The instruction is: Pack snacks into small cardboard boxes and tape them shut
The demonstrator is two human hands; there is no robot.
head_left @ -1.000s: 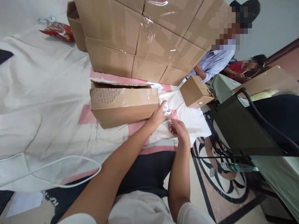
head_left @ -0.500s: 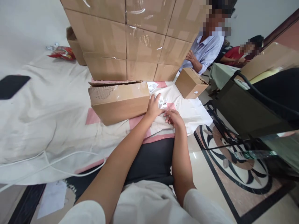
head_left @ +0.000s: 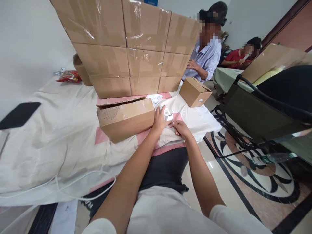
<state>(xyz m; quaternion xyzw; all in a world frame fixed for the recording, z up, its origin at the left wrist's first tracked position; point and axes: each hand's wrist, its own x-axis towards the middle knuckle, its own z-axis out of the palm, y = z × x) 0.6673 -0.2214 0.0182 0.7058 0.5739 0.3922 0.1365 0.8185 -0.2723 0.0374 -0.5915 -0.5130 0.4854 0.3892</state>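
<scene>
My left hand is closed around a small white device, held just right of an open cardboard box lying on its side. My right hand rests right beside it on a folded white garment, its fingers pinched together at the cloth; what they pinch is too small to make out. Both hands sit on a white and pink sheet spread on the floor.
A tall stack of taped cardboard boxes stands behind. A small closed box sits to the right. Two people sit at the back right. A black chair is at right, a white cable and a dark phone at left.
The view has tilted up, so the box stack and the people show more fully. My hands stay together at the white device and garment, barely moved.
</scene>
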